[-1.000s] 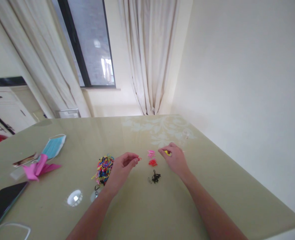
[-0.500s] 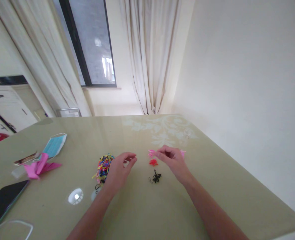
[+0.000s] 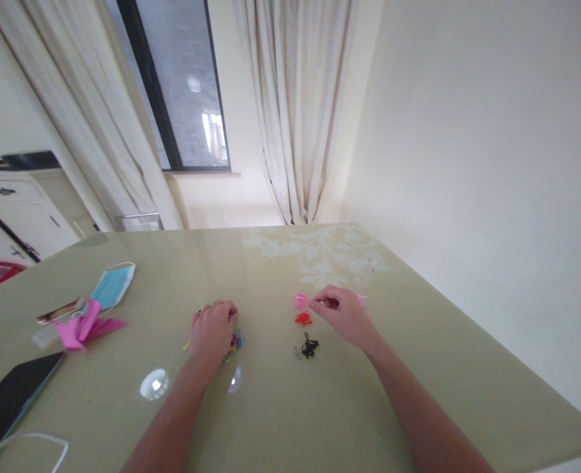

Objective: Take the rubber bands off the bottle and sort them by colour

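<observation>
My left hand (image 3: 213, 330) rests over a pile of small multicoloured rubber bands (image 3: 236, 341), with its fingers curled down into them. The hand covers most of the pile, and its fingertips are hidden. My right hand (image 3: 342, 313) is closed in a pinch, its fingertips beside a little cluster of pink rubber bands (image 3: 300, 301). Whatever is between those fingers is too small to make out. Just below lie a red cluster of bands (image 3: 303, 318) and a black cluster of bands (image 3: 310, 345). Part of another pink bunch (image 3: 362, 300) shows behind my right hand.
On the left of the table (image 3: 270, 420) lie a blue face mask (image 3: 113, 286), a pink folded paper shape (image 3: 86, 326), a dark tablet or phone (image 3: 17, 401) and a white cable (image 3: 39, 436). A wall (image 3: 492, 164) runs along the right side.
My left hand has moved left from beside the multicoloured pile onto it, and its fingers have curled down. My right hand stays pinched near the pink bands, almost unmoved.
</observation>
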The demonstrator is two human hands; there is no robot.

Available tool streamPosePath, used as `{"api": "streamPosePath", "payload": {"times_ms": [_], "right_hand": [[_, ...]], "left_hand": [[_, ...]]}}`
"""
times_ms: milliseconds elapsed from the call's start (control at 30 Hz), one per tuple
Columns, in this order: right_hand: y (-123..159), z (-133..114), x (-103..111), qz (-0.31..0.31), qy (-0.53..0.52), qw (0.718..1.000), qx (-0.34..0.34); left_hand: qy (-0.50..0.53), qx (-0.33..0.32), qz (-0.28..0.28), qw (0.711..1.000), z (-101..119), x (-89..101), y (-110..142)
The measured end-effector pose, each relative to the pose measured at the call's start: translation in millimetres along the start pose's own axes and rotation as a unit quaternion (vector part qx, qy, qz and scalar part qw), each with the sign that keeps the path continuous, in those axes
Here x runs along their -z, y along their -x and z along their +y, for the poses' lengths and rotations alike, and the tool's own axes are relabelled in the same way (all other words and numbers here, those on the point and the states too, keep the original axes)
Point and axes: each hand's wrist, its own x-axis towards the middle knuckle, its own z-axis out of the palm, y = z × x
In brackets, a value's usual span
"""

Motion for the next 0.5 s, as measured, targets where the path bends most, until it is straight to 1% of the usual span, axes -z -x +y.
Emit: {"api": "streamPosePath", "payload": {"times_ms": [67,200,267,367,433,500], "right_hand": [[-1,9,-9,-0.005,0.083,0.997,0.005],[-1,19,-23,-0.043,0.152,0.987,0.003],[0,20,-25,-0.052,0.176,0.983,0.002],[-1,18,-21,-0.044,0.193,0.98,-0.003],[-2,17,-18,-0.027,0.185,0.982,0.002],[-2,15,-17,-0.011,0.17,0.985,0.004]], "left_hand": [[0.013,-0.002,0.006,1.0,0,-0.2,0],[0.021,0.008,0.017,1.0,0,2.0,1],[0.021,0.017,0.02,0.999,-1,4.2,1],[0.038,0.021,0.034,0.998,-3,7.2,0],[0.089,0.027,0.051,0.994,-4,8.0,-2],[0.197,0.031,0.063,0.978,-2,7.9,-4]]}}
